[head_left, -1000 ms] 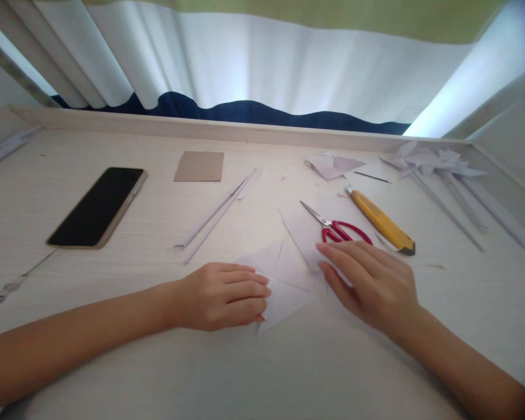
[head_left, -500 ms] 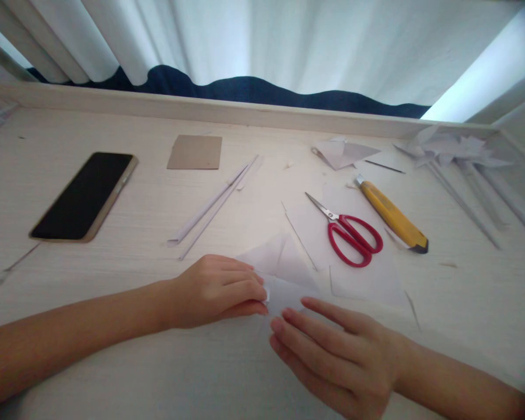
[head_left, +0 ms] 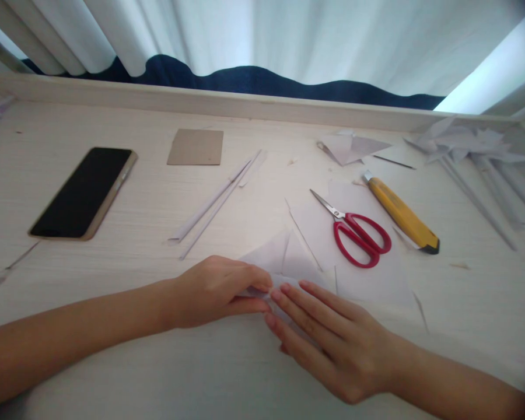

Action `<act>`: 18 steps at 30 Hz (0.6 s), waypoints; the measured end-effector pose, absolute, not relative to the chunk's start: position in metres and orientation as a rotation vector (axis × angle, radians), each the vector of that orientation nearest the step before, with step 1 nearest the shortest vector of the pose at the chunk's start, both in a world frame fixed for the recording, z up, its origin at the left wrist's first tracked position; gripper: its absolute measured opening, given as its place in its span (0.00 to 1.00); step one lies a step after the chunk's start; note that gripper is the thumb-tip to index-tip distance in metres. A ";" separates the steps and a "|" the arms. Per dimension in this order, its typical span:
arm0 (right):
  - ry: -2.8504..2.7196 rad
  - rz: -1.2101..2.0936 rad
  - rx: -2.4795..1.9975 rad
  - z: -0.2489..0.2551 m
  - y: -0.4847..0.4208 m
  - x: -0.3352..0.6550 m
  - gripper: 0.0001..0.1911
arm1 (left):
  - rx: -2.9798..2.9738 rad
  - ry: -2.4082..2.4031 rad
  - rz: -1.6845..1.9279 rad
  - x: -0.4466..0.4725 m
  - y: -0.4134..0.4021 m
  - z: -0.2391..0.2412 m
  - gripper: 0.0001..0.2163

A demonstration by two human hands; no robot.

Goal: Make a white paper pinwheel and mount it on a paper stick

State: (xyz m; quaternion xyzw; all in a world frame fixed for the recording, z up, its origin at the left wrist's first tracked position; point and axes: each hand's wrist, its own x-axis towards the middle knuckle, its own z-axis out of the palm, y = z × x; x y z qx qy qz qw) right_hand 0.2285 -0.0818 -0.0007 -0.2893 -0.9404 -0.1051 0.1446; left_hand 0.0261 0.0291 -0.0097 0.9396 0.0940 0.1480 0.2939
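Note:
A piece of white paper (head_left: 284, 279), bent up in the middle, lies low between my hands near the table's front. My left hand (head_left: 221, 291) pinches its left side between thumb and fingers. From the right, my right hand (head_left: 332, 338) reaches over the same paper; its long fingers press on it, and the thumb is mostly tucked underneath. The fingertips of both hands nearly meet, and they cover much of the paper. Just behind lies a flat folded white piece (head_left: 265, 254). Red-handled scissors (head_left: 361, 236) rest on a white sheet (head_left: 376, 286) to the right.
A yellow utility knife (head_left: 402, 216) lies right of the scissors. Paper pinwheels on sticks (head_left: 472, 146) lie at the far right, a folded paper piece (head_left: 354, 147) nearby. Rolled paper sticks (head_left: 219, 204), a cardboard square (head_left: 196, 147) and a phone (head_left: 83, 192) lie left, before a raised back edge (head_left: 245, 104).
My right hand has moved up and slightly left, its fingers closing over the paper beside my left fingertips. The paper's right part has bent up. The view has shifted slightly.

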 end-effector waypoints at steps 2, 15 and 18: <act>-2.696 -0.315 -0.849 0.000 -0.081 0.229 0.25 | 2.500 0.261 0.432 0.026 0.029 -0.009 0.08; -2.589 -0.297 -0.975 -0.005 -0.082 0.230 0.20 | 2.605 0.058 0.515 0.028 0.029 -0.003 0.03; -2.548 -0.313 -0.958 -0.003 -0.082 0.230 0.18 | 2.601 0.057 0.538 0.030 0.029 -0.003 0.03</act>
